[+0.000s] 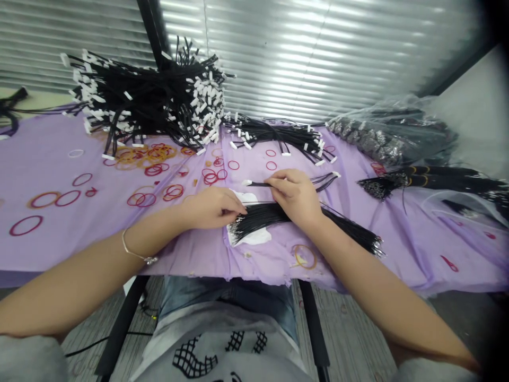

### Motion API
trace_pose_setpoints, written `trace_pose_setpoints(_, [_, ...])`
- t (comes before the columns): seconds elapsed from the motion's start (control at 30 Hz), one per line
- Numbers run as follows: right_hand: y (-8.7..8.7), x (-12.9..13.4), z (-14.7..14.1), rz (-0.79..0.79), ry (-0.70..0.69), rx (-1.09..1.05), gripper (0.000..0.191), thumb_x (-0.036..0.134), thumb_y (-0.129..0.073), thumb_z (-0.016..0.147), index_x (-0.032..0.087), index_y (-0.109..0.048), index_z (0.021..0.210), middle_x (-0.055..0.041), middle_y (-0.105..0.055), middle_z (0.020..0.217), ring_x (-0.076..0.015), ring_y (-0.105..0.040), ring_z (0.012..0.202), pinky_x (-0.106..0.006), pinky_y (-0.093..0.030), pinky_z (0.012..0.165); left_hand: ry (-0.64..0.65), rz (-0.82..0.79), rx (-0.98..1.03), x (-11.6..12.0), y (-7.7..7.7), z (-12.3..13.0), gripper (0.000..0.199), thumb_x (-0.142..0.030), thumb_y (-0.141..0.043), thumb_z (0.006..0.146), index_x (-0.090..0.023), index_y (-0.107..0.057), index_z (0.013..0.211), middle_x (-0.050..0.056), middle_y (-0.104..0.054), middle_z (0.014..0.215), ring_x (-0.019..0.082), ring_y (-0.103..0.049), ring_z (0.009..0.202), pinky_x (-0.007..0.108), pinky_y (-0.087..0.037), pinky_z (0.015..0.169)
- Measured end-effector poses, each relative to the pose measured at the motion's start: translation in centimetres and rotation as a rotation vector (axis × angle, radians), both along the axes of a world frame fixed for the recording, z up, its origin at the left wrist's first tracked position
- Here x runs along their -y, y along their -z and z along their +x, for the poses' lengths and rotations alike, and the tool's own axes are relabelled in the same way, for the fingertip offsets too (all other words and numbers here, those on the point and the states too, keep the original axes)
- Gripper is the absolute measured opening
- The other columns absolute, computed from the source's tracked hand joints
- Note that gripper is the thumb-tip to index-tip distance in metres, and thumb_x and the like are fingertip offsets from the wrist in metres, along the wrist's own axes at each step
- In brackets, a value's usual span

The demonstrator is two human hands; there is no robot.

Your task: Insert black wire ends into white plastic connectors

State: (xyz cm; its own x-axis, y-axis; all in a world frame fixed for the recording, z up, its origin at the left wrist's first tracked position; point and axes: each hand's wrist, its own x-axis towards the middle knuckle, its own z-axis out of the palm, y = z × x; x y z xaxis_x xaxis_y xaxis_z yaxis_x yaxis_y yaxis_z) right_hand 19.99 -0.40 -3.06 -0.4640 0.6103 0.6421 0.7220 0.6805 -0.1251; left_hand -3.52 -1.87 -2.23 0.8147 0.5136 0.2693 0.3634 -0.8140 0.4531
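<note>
A bundle of thin black wires with silvery metal tips lies across a white sheet in front of me. My left hand is closed in a pinch at the bundle's left end, on what looks like one black wire; the fingertips partly hide it. Just above the bundle, my right hand pinches a black cable with a white connector at its left end. More cable with a white connector shows to the right of that hand, which covers the middle of the bundle.
A tall heap of black cables with white connectors stands at the back left, beside a smaller tied bunch. Red and orange rubber bands are scattered over the purple cloth. Plastic-wrapped bundles and banded wires lie right.
</note>
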Motion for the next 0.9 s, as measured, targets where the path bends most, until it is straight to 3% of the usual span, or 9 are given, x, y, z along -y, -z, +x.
trace_pose_setpoints(0.1, [0.4, -0.2, -0.1, 0.063, 0.107, 0.09, 0.026, 0.021, -0.049, 0.086, 0.024, -0.074, 0.095, -0.0076, -0.059, 0.081, -0.0194, -0.051, 0.075, -0.033, -0.038, 0.067, -0.046, -0.081, 0.039, -0.1, 0.0, -0.2, 0.028, -0.012, -0.053, 0.076, -0.02, -0.073, 0.094, 0.007, -0.073, 0.092, 0.017, -0.067, 0.081, 0.026, -0.049, 0.076])
trace_pose_setpoints(0.3, [0.8, 0.1, -0.3, -0.069, 0.129, 0.164, 0.03, 0.023, -0.045, 0.089, 0.022, -0.071, 0.105, -0.0031, -0.066, 0.074, -0.0141, -0.056, 0.064, -0.027, -0.032, 0.055, -0.426, -0.186, 0.25, 0.1, -0.1, 0.1, 0.016, -0.018, -0.056, 0.077, -0.013, -0.071, 0.079, 0.005, -0.071, 0.076, 0.015, -0.063, 0.069, 0.022, -0.046, 0.064])
trace_pose_setpoints(0.37, [0.9, 0.2, -0.4, -0.071, 0.156, 0.16, 0.031, 0.023, -0.046, 0.088, 0.023, -0.071, 0.106, -0.0023, -0.068, 0.072, -0.0139, -0.058, 0.064, -0.027, -0.03, 0.054, -0.529, -0.272, 0.328, 0.1, -0.1, 0.3, 0.022, -0.027, -0.056, 0.081, -0.013, -0.071, 0.075, 0.005, -0.068, 0.069, 0.014, -0.062, 0.066, 0.02, -0.045, 0.06])
trace_pose_setpoints(0.47, [0.9, 0.3, -0.6, -0.033, 0.181, 0.157, 0.031, 0.022, -0.045, 0.088, 0.023, -0.071, 0.106, -0.0023, -0.069, 0.071, -0.0141, -0.059, 0.064, -0.027, -0.029, 0.052, -0.623, -0.567, 0.463, -0.1, -0.1, 0.9, 0.042, -0.046, -0.05, 0.086, -0.012, -0.069, 0.071, 0.004, -0.061, 0.058, 0.01, -0.055, 0.049, 0.018, -0.038, 0.043])
trace_pose_setpoints(0.57, [0.9, 0.4, -0.7, 0.014, 0.186, 0.181, 0.032, 0.023, -0.044, 0.089, 0.023, -0.07, 0.108, -0.0026, -0.07, 0.071, -0.0137, -0.059, 0.062, -0.028, -0.027, 0.051, -0.616, -0.909, 0.622, -0.4, 0.0, 1.8, 0.047, -0.052, -0.054, 0.082, -0.01, -0.065, 0.066, 0.004, -0.059, 0.055, 0.007, -0.047, 0.037, 0.017, -0.028, 0.032])
trace_pose_setpoints(0.63, [0.8, 0.6, -0.8, 0.031, 0.189, 0.209, 0.032, 0.023, -0.044, 0.09, 0.023, -0.069, 0.109, -0.0029, -0.069, 0.07, -0.0136, -0.058, 0.06, -0.028, -0.026, 0.051, -0.616, -1.047, 0.711, -0.4, 0.0, 2.2, 0.04, -0.047, -0.062, 0.079, -0.009, -0.064, 0.066, 0.004, -0.06, 0.056, 0.005, -0.046, 0.035, 0.015, -0.027, 0.03])
trace_pose_setpoints(0.77, [0.4, 1.1, -1.2, 0.005, 0.188, 0.212, 0.032, 0.023, -0.044, 0.09, 0.022, -0.067, 0.112, -0.0046, -0.069, 0.073, -0.0163, -0.059, 0.064, -0.029, -0.029, 0.054, -0.613, -1.247, 0.814, -0.5, -0.3, 2.5, 0.018, -0.024, -0.066, 0.08, -0.009, -0.06, 0.072, 0.006, -0.067, 0.066, 0.01, -0.062, 0.051, 0.015, -0.047, 0.044])
trace_pose_setpoints(0.9, [-0.1, 2.0, -2.0, -0.116, 0.135, 0.172, 0.03, 0.024, -0.048, 0.088, 0.016, -0.061, 0.113, -0.0075, -0.069, 0.086, -0.0194, -0.061, 0.075, -0.028, -0.038, 0.062, -0.617, -1.27, 0.842, -0.6, -0.3, 2.6, 0.012, -0.01, -0.054, 0.087, -0.01, -0.054, 0.075, 0.004, -0.064, 0.06, 0.011, -0.065, 0.054, 0.016, -0.05, 0.051])
